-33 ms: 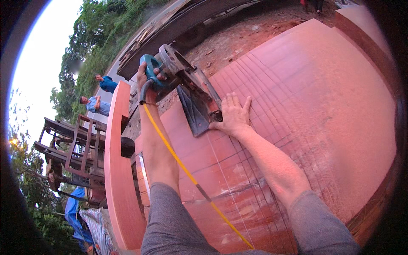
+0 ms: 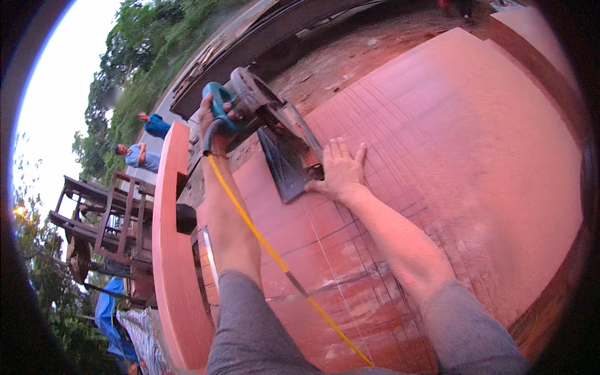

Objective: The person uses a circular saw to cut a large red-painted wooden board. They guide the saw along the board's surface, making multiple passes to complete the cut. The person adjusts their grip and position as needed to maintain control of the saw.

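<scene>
My left hand [image 2: 211, 122] is wrapped around the teal handle of a circular saw [image 2: 226, 107], at the far left part of a wide reddish wooden slab [image 2: 431, 150]. The saw's dark base plate [image 2: 279, 169] rests on the slab near its far-left edge. A yellow cord [image 2: 255, 232] runs from the handle back toward me, over my left forearm. Fingers spread, my right hand [image 2: 340, 172] lies on the slab beside the saw's front end. Its thumb reaches the plate's near corner. Several dark lines and one pale line run along the slab. The blade is hidden.
A thick notched timber beam [image 2: 169, 250] stands along the left, with stacked wooden frames [image 2: 115, 225] beyond it. Two people [image 2: 142, 156] are farther off at the left. Another slab [image 2: 531, 37] lies at the far right. Bare reddish ground [image 2: 331, 65] shows behind the slab.
</scene>
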The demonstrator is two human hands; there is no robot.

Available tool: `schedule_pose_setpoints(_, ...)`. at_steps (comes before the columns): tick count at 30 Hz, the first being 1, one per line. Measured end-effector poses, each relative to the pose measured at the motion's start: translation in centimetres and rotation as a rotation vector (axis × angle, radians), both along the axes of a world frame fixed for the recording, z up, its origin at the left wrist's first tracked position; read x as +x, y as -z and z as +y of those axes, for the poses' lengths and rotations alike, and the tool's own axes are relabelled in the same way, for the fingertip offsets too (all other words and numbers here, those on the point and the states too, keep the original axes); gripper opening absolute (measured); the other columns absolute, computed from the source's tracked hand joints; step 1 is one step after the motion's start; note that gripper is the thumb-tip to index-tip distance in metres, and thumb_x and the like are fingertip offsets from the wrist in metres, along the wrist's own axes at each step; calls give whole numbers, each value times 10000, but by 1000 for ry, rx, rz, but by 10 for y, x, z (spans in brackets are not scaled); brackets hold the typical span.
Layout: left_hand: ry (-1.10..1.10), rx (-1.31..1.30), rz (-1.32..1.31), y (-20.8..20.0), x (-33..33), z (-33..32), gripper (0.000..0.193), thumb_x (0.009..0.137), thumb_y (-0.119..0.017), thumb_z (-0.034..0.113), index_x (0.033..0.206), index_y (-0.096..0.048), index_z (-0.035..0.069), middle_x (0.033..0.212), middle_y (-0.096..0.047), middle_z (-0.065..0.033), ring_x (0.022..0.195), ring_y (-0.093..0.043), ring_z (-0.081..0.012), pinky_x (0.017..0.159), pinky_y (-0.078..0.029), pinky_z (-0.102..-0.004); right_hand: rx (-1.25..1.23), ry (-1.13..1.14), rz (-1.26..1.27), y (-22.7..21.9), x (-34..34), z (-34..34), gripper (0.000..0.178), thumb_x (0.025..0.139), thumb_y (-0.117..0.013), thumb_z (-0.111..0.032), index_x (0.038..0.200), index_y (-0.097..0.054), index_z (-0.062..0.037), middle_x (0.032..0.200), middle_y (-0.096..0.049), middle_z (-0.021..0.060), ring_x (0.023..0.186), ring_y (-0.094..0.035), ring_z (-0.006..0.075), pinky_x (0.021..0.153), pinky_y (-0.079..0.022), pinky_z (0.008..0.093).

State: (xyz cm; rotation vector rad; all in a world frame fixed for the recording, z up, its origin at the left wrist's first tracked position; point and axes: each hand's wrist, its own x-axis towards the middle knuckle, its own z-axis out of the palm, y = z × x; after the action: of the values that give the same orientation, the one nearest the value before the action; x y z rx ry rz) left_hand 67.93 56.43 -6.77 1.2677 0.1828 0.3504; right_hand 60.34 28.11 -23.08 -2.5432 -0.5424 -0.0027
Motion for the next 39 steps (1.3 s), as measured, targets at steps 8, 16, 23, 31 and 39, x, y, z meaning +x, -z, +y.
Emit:
schedule_pose_setpoints(8,-31,194,-110,7,22,49,365,939,-699,355,1143,-523,108,765,-611,-62,554,-573,-184,497,-526,-325,-126,2,-8,13,7,14,1258,672,-654,-846,1519,-372,41,1600,-354,226,1528,-257,368,1150,-115,757)
schedule_pose_setpoints(16,-14,155,41,10,64,68,340,930,-707,356,1104,-540,115,766,-609,-49,552,-569,-172,493,-523,-321,7,-22,11,13,7,10,1223,652,-748,-748,1503,-396,58,1613,-353,192,1541,-230,333,1193,-98,708)
schedule_pose_setpoints(23,-33,117,62,14,71,101,320,923,-714,357,1070,-555,122,766,-608,-37,550,-565,-161,490,-520,-318,28,-5,16,6,-2,7,1228,615,-792,-722,1492,-413,49,1602,-367,183,1540,-230,322,1200,-75,702)
schedule_pose_setpoints(31,-63,215,77,10,57,91,252,902,-719,358,924,-558,165,689,-554,12,529,-543,-133,477,-499,-310,15,-10,27,9,-1,11,1227,621,-773,-745,1497,-415,36,1603,-365,181,1541,-224,324,1196,-95,701)
schedule_pose_setpoints(39,-1,128,70,13,56,87,236,907,-711,348,910,-559,167,690,-553,20,529,-533,-127,480,-487,-306,47,-24,31,9,0,8,1261,612,-766,-755,1508,-391,49,1616,-346,180,1545,-213,328,1196,-84,704)
